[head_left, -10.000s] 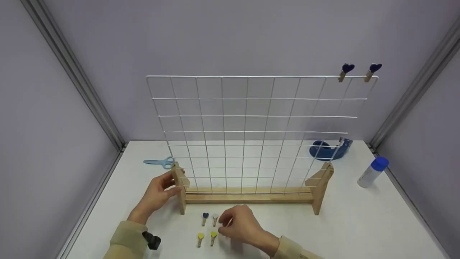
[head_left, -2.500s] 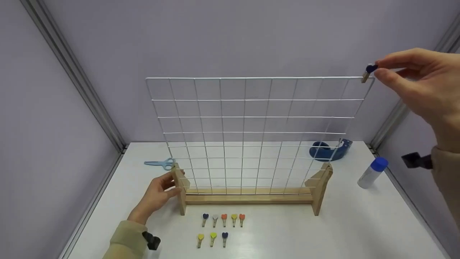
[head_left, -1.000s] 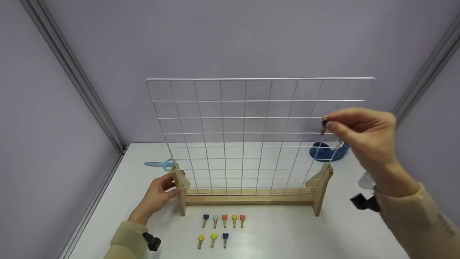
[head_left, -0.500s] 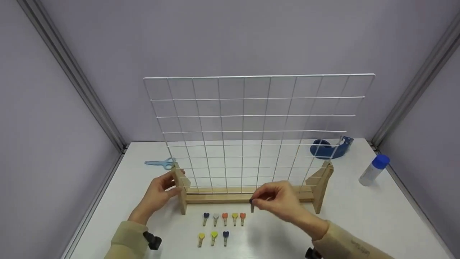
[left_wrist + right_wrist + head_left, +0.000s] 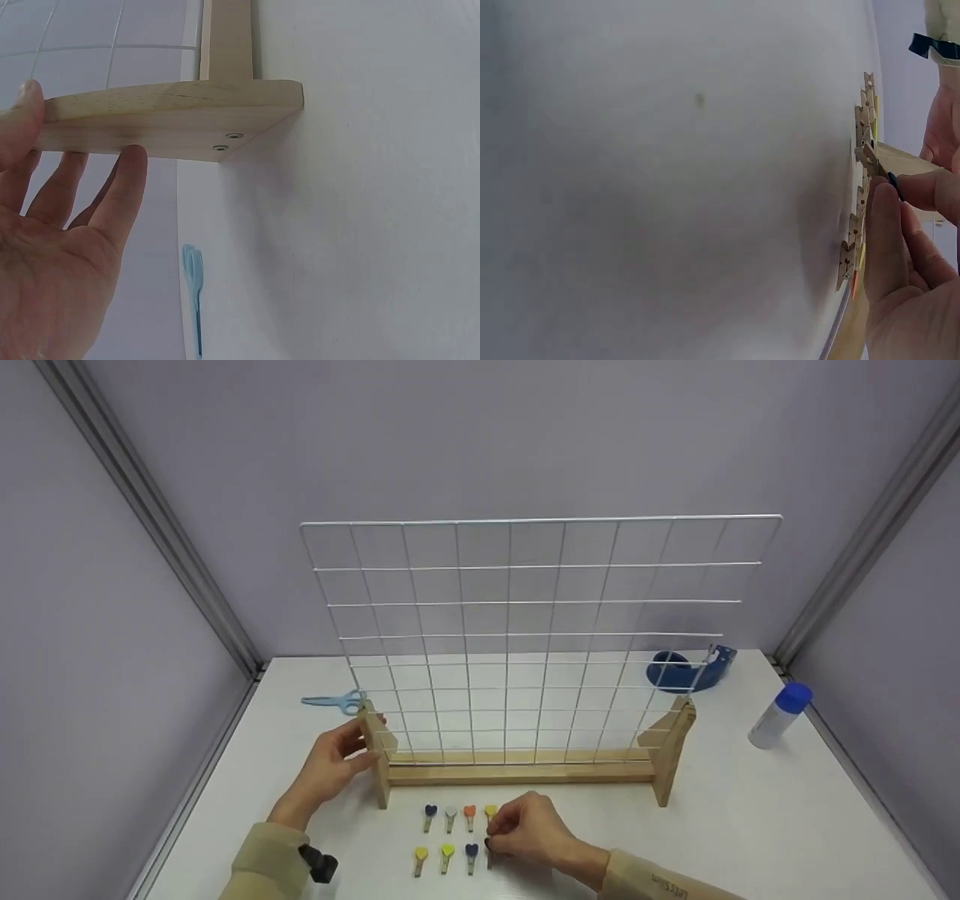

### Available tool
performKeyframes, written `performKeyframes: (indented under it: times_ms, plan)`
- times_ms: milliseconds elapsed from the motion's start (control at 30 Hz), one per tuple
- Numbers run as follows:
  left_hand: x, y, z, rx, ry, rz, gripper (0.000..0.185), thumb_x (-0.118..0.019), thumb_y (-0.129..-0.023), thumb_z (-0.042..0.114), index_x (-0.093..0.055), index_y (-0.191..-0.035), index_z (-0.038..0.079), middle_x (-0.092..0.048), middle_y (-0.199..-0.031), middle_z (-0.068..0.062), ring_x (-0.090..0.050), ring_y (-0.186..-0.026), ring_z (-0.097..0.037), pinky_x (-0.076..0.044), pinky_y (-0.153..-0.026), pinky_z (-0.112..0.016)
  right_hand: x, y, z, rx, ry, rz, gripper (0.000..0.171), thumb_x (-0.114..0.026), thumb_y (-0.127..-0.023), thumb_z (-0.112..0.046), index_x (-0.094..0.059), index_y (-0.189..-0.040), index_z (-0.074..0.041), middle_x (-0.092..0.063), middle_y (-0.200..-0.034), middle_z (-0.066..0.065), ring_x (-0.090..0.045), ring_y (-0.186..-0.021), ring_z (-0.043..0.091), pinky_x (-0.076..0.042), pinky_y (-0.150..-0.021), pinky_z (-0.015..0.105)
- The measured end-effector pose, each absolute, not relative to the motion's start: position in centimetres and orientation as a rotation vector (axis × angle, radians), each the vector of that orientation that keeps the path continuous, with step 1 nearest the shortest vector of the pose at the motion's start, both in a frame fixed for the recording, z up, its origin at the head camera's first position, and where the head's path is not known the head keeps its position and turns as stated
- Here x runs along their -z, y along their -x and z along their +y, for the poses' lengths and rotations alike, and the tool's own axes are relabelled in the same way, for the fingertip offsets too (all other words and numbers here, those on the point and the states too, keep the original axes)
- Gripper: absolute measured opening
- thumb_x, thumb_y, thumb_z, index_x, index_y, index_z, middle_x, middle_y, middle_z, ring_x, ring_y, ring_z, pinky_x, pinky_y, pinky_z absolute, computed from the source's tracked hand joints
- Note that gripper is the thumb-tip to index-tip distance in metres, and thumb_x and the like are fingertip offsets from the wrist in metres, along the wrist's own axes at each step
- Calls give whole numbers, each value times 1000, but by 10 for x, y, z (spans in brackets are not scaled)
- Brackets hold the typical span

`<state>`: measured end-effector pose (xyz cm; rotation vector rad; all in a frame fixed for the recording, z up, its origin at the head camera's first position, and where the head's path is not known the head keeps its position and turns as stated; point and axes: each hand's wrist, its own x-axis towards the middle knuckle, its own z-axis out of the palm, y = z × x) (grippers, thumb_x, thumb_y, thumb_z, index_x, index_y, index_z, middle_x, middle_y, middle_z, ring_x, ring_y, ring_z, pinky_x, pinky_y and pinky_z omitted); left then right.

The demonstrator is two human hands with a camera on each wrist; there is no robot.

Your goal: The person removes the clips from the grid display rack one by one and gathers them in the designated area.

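Observation:
A white wire grid [image 5: 540, 600] stands upright in a wooden stand [image 5: 517, 772]. My left hand [image 5: 367, 739] grips the stand's left foot [image 5: 172, 120], thumb on one side and fingers [image 5: 127, 180] on the other. Small heart-topped wooden pegs [image 5: 450, 814] lie in two rows on the white table [image 5: 750, 825] in front of the stand. My right hand [image 5: 491, 841] pinches a dark blue peg [image 5: 874, 161] low over the table, just right of the blue peg [image 5: 471, 851] that ends the nearer row. That hand hides the far row's right end.
Light blue scissors [image 5: 334, 700] lie behind the stand's left foot. A blue tape dispenser [image 5: 686, 667] sits behind the grid at the right. A white bottle with a blue cap [image 5: 780, 714] lies near the right wall. Grey walls enclose the table on three sides.
My right hand took the last dark blue peg off the grid's top right corner and brought it down to the nearer row. The left hand has stayed on the foot.

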<state>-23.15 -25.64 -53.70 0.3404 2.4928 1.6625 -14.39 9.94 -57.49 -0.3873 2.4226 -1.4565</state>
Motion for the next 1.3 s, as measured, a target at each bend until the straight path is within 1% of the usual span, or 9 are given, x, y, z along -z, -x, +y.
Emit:
performKeyframes:
  times_ms: [167, 333, 467, 667, 800, 933, 1100, 1233, 1300]
  plan:
    - [536, 230, -257, -1657, -327, 2505, 61, -74, -105, 1, -57, -164, 7, -61, -166, -20, -59, -154, -46, -57, -125, -51, 575, 141, 96, 1368, 392, 2484, 11, -87, -84, -1, -91, -88, -11, -85, -82, 2, -66, -77, 2, -50, -68, 14]
    - [535, 229, -257, -1660, -321, 2494, 62, -73, -106, 0, -55, -165, 7, -60, -168, -19, -58, -156, -45, -55, -127, -54, 572, 140, 94, 1318, 394, 2483, 12, -87, -83, -1, -90, -86, -13, -84, -78, 0, -62, -76, 3, -47, -68, 16]
    - [535, 228, -256, -1657, -318, 2491, 62, -73, -106, 0, -55, -165, 7, -59, -168, -19, -57, -157, -46, -52, -129, -57, 570, 140, 95, 1297, 385, 2495, 12, -87, -83, 0, -90, -87, -11, -83, -80, -1, -62, -77, 3, -48, -68, 16]
    - [536, 228, -256, -1676, -322, 2489, 62, -75, -105, 2, -57, -164, 9, -60, -167, -20, -58, -156, -45, -53, -128, -54, 568, 142, 96, 1259, 391, 2527, 11, -88, -83, -1, -90, -86, -11, -81, -80, -3, -62, -74, 4, -48, -65, 15]
    - [536, 228, -257, -1680, -323, 2478, 61, -74, -106, 2, -57, -165, 10, -60, -168, -19, -58, -156, -45, -54, -128, -54, 569, 141, 95, 1206, 430, 2560, 11, -88, -85, -2, -90, -86, -12, -82, -79, -5, -61, -74, 0, -50, -67, 18]
    - [536, 229, -255, -1676, -322, 2479, 61, -73, -106, 1, -56, -164, 9, -60, -167, -20, -58, -155, -45, -55, -127, -54, 569, 141, 96, 1188, 455, 2580, 12, -87, -86, -1, -90, -88, -13, -83, -81, -3, -62, -75, -2, -54, -69, 19]
    - [537, 230, -253, -1679, -369, 2488, 61, -73, -105, -1, -57, -163, 5, -61, -165, -22, -59, -154, -47, -57, -125, -53, 565, 138, 103, 1220, 512, 2618, 15, -81, -85, 0, -90, -91, -10, -83, -82, -3, -62, -72, -4, -53, -66, 18]
    - [534, 227, -253, -1655, -369, 2504, 61, -73, -105, -1, -57, -163, 5, -61, -165, -23, -59, -154, -48, -56, -126, -55, 555, 136, 115, 1289, 567, 2661, 18, -76, -84, 3, -89, -93, -6, -86, -88, 2, -64, -73, -6, -56, -66, 16]
    - [531, 224, -253, -1618, -339, 2533, 61, -73, -106, 0, -56, -164, 5, -62, -164, -24, -60, -153, -49, -55, -126, -56, 548, 136, 126, 1311, 593, 2679, 18, -76, -86, 2, -89, -95, -5, -87, -91, 5, -66, -75, -5, -58, -69, 16]
